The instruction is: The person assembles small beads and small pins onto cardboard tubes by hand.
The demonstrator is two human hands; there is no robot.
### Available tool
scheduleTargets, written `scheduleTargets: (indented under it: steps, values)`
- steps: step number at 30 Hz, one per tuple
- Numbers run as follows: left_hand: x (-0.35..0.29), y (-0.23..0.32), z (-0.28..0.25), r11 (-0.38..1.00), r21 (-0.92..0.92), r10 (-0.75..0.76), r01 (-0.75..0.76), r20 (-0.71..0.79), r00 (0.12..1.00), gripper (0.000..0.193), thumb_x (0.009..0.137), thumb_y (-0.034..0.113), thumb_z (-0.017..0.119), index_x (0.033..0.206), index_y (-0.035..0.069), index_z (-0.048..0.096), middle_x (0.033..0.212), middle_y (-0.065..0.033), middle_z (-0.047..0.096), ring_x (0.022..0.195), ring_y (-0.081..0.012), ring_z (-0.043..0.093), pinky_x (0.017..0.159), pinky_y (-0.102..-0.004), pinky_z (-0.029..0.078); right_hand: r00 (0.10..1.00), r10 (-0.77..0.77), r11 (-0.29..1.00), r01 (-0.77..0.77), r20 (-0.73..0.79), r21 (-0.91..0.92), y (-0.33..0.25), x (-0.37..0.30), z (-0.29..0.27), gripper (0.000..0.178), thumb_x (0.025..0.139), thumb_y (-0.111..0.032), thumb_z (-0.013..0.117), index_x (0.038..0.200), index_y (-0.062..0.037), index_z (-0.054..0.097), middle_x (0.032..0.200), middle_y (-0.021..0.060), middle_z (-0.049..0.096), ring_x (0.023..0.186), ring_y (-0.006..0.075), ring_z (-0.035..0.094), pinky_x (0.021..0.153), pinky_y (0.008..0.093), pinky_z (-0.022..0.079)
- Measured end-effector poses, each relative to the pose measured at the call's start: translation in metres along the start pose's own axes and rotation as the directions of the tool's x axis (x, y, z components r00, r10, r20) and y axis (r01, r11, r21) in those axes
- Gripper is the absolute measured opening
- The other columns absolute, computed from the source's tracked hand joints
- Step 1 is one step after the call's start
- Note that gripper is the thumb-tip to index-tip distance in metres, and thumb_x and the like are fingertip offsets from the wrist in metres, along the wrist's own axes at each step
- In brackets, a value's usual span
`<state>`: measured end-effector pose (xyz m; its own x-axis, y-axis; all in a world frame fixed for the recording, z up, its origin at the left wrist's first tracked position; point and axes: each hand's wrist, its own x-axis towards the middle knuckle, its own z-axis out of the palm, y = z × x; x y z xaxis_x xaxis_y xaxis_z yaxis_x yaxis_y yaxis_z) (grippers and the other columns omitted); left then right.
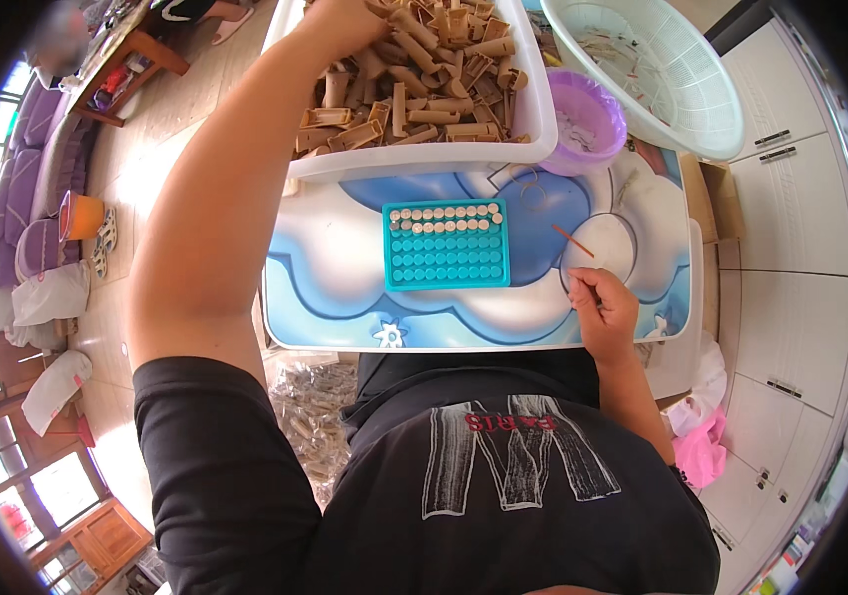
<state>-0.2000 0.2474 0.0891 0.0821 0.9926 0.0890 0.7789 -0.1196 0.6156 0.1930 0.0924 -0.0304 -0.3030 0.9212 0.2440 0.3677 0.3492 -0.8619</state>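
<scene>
My left hand [346, 22] reaches to the far side of a white plastic bin [424, 157] heaped with light-brown, half-tube plastic pieces [434, 84]. Its fingertips are among the pieces at the picture's top edge, so their grip is hidden. On the right of the table, my right hand [606, 309] is closed, thumb and forefinger pressed together; what they hold, if anything, is too small to make out. Just beyond it is a thin reddish-brown stick [573, 241]. A teal tray [447, 282] between my arms has small whitish discs [441, 213] in its two far rows.
A purple basin [597, 159] and a large pale-green basket [686, 124] stand beyond the table's right side. Clear rings [531, 188] lie on the blue, cloud-patterned table [344, 317]. Bags of small parts [315, 416] sit below its near edge. White cabinets [781, 307] line the right.
</scene>
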Motion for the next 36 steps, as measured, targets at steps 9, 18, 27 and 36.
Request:
scheduleTargets:
  steps: [9, 18, 27, 36]
  values:
    - [-0.001, -0.027, -0.002, 0.654, -0.725, -0.474, 0.217, -0.169, 0.864, 0.013, 0.079, 0.003, 0.055, 0.089, -0.001, 0.062, 0.076, -0.0128, 0.064, 0.057, -0.0210, 0.062, 0.041, -0.0311, 0.049, 1.000, -0.001, 1.000, 0.001, -0.009, -0.017, -0.005, 0.001, 0.002, 0.008, 0.083, -0.001, 0.061, 0.091, 0.0016, 0.063, 0.070, 0.0062, 0.059, 0.056, 0.0103, 0.051, 0.052, 0.0216, 0.040]
    - [-0.034, -0.100, -0.066, -0.240, -0.959, 0.203, 0.149, 0.101, 0.974, 0.032, 0.090, 0.024, 0.039, 0.091, -0.002, 0.058, 0.074, -0.0144, 0.057, 0.058, -0.0280, 0.060, 0.065, -0.0544, 0.053, 1.000, 0.028, 0.997, -0.029, 0.004, 0.078, -0.002, -0.001, 0.009, 0.009, 0.084, -0.002, 0.060, 0.092, 0.0015, 0.064, 0.070, 0.0051, 0.058, 0.058, 0.0089, 0.051, 0.054, 0.0208, 0.040]
    - [-0.184, -0.002, -0.031, -0.416, -0.873, -0.572, -0.253, 0.035, 0.820, 0.029, 0.095, 0.028, 0.038, 0.103, 0.006, 0.054, 0.110, -0.0115, 0.058, 0.100, -0.0338, 0.055, 0.087, -0.0519, 0.045, 0.997, 0.069, 0.998, -0.069, -0.018, 0.007, 0.003, -0.002, 0.003, 0.010, 0.085, -0.004, 0.061, 0.092, 0.0017, 0.063, 0.069, 0.0046, 0.057, 0.059, 0.0099, 0.052, 0.055, 0.0222, 0.041]
    - [-0.246, 0.011, 0.065, 0.185, -0.977, -0.726, -0.104, -0.207, 0.655, 0.024, 0.080, 0.004, 0.052, 0.103, 0.003, 0.049, 0.094, -0.0143, 0.056, 0.077, -0.0267, 0.064, 0.055, -0.0371, 0.056, 0.999, 0.028, 1.000, -0.028, -0.019, -0.006, 0.003, -0.003, 0.002, 0.009, 0.085, -0.005, 0.061, 0.092, 0.0008, 0.063, 0.069, 0.0038, 0.057, 0.059, 0.0094, 0.052, 0.055, 0.0220, 0.041]
